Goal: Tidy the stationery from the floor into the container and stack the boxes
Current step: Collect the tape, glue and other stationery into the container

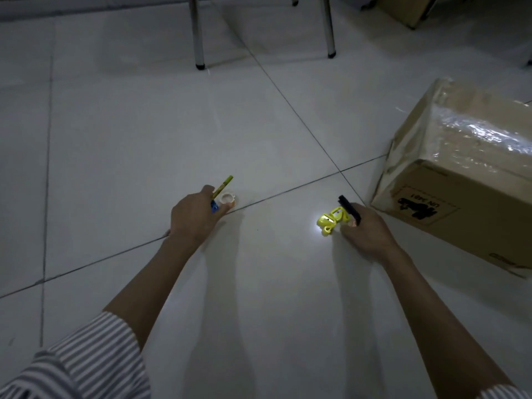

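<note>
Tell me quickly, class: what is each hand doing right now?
Left hand: closed on a green pencil, a small tape roll beside it.
Right hand: closed on a black object, touching a yellow sharpener.

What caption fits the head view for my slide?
Left hand holds a green pencil by a tape roll; right hand grips a yellow sharpener beside a cardboard box.

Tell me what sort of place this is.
Probably an indoor room such as an office or storeroom, dimly lit. The floor is large pale tiles, metal furniture legs stand at the far side, and taped cardboard boxes sit on the floor at the right.
</note>
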